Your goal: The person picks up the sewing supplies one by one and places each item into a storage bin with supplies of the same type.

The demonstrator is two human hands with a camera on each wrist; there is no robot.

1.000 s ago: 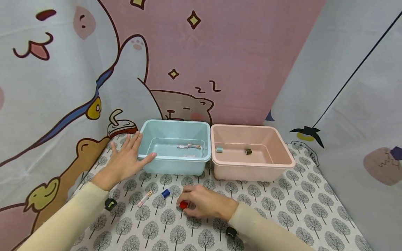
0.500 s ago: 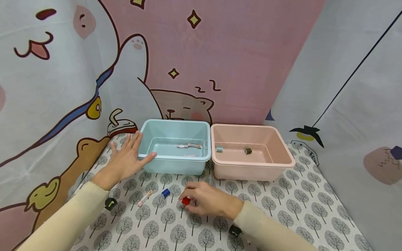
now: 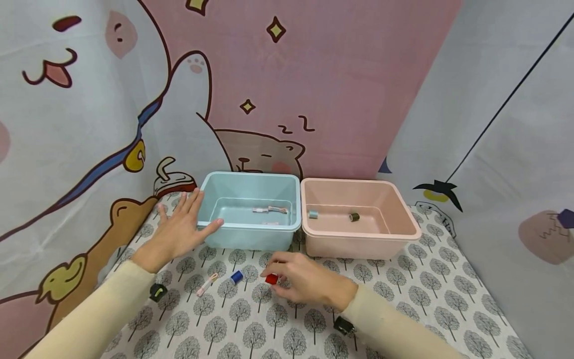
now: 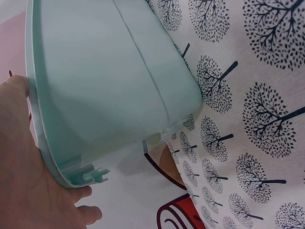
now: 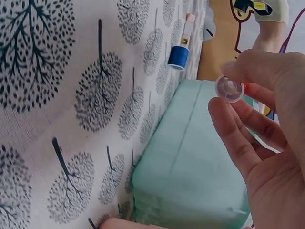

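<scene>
Red thread shows on the small spool (image 3: 271, 279) between the thumb and fingers of the right hand (image 3: 309, 279), at the tips and not in the palm. In the right wrist view the spool's clear round end faces the camera, pinched between thumb and forefinger, and appears clear of the tree-print cloth (image 3: 215, 319). The other fingers of that hand are partly bent, the palm hollow. In the head view, the hand is just in front of the near right corner of the light-blue bin (image 3: 248, 239).

Fingers spread and fairly straight, the left hand (image 3: 177, 234) rests at that bin's near left corner, its thumb along the near rim.

On the cloth, left of the red spool, lies a blue spool (image 3: 236, 277); just beside it, nearer the cloth's left edge, is a pale pink cord bundle (image 3: 207, 284). More cord bundles (image 3: 277, 209) lie toward the light-blue bin's right wall. Beside it, the pink bin (image 3: 354, 245) holds a pale blue spool (image 3: 313, 214) near its left wall and an olive spool (image 3: 354, 217).
</scene>
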